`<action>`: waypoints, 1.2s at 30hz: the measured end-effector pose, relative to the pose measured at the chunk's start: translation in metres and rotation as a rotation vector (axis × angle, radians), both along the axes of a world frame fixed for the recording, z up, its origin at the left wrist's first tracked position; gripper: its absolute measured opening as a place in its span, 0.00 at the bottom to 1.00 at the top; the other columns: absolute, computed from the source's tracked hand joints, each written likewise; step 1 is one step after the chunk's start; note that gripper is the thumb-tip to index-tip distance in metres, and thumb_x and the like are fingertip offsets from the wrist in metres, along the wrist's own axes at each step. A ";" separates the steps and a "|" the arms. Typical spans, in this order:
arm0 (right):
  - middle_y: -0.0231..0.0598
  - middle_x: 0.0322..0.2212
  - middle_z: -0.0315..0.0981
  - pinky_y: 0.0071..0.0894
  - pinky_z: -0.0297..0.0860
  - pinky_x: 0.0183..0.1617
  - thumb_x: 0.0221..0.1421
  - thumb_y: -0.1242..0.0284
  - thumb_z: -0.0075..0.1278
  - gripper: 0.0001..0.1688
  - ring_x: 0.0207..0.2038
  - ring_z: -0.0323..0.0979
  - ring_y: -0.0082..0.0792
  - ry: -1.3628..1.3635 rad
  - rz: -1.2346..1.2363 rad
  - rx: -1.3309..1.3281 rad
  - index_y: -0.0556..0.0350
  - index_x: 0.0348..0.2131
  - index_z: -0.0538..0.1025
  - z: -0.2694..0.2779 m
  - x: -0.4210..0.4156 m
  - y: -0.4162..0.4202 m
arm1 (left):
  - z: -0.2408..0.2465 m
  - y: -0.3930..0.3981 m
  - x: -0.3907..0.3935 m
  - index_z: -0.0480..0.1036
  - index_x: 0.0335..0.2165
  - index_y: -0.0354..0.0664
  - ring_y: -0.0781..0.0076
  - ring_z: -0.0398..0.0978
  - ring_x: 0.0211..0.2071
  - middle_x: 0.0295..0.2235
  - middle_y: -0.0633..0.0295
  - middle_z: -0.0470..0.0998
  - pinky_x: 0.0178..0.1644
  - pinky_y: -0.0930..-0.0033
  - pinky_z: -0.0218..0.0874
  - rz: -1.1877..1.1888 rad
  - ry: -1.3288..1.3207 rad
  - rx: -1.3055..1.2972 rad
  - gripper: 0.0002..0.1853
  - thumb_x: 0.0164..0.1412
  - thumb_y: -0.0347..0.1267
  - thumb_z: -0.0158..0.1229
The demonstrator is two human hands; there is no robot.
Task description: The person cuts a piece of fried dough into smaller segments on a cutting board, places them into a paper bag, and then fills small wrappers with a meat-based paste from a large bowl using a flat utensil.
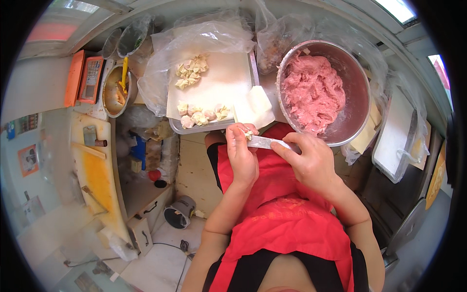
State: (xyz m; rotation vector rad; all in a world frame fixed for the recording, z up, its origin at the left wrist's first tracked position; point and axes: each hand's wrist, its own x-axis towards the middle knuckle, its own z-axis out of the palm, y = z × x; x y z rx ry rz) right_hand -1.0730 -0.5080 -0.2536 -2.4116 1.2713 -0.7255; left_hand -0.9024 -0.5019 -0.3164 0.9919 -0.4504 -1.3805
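My left hand (242,151) is closed around a small dough wrapper (248,135), whose folds show at the fingertips. A flat, pale spatula-like strip (264,142) is gripped in my right hand (310,157), and its end touches the wrapper. Just beyond my left hand lies a stack of thin wrappers (259,106) at the corner of a lined metal tray (215,127). Two groups of folded dumplings rest on the liner, one further back (191,71) and one near the front edge (200,116). Pink minced meat (313,91) fills much of a large steel bowl (359,120) beyond my right hand.
Clear plastic film (204,36) covers the tray's back. To the left stand a metal bowl (134,89) with a yellow-handled utensil (124,73) and an orange scale (91,78). A bagged white tray (394,127) leans at the right. A grey bin (186,206) stands on the floor.
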 end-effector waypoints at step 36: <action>0.31 0.28 0.71 0.32 0.69 0.25 0.45 0.76 0.51 0.14 0.25 0.74 0.30 0.443 -0.317 0.006 0.48 0.35 0.77 -0.003 -0.079 0.003 | 0.000 -0.057 0.003 0.72 0.33 0.35 0.51 0.71 0.38 0.37 0.52 0.74 0.43 0.58 0.65 -0.268 -1.649 -0.413 0.07 0.53 0.22 0.58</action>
